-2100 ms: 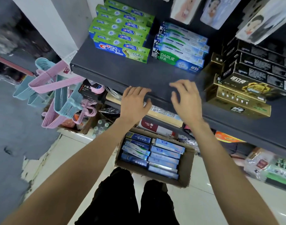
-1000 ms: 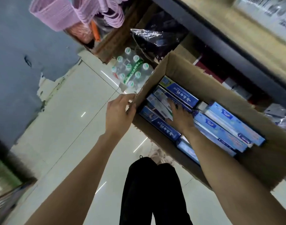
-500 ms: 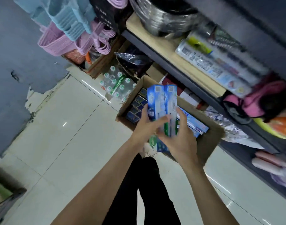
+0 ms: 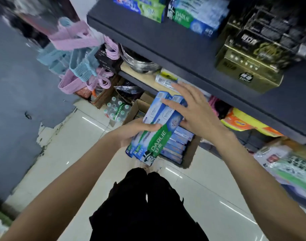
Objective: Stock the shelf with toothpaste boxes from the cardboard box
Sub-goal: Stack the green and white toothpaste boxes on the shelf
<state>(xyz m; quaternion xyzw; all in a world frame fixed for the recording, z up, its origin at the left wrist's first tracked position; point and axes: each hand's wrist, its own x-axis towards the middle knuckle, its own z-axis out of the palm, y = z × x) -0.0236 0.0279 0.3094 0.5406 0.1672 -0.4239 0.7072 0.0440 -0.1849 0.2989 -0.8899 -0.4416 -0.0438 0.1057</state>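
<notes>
Toothpaste boxes (image 4: 157, 126) in both hands.

I've lifted the toothpaste boxes (image 4: 157, 126) higher toward the shelf (image 4: 183, 47); my right hand (image 4: 192, 110) has opened flat across them.

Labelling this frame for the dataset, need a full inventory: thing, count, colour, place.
Darlie toothpaste boxes: at least two, white-blue-green, held between the hands.
cardboard box: one, brown, on the floor below the hands, blue boxes inside.
shelf: dark grey, top right.
shelved toothpaste: blue and green stacks, count unclear, shelf top.
gold and black cartons: stack, right of the shelf.
hangers: bunch, pink and light blue, upper left.
bottle pack: one, green caps, on the floor left of the cardboard box.
left hand: grips the boxes from the left.
right hand: fingers straight, pressing on the boxes.
</notes>
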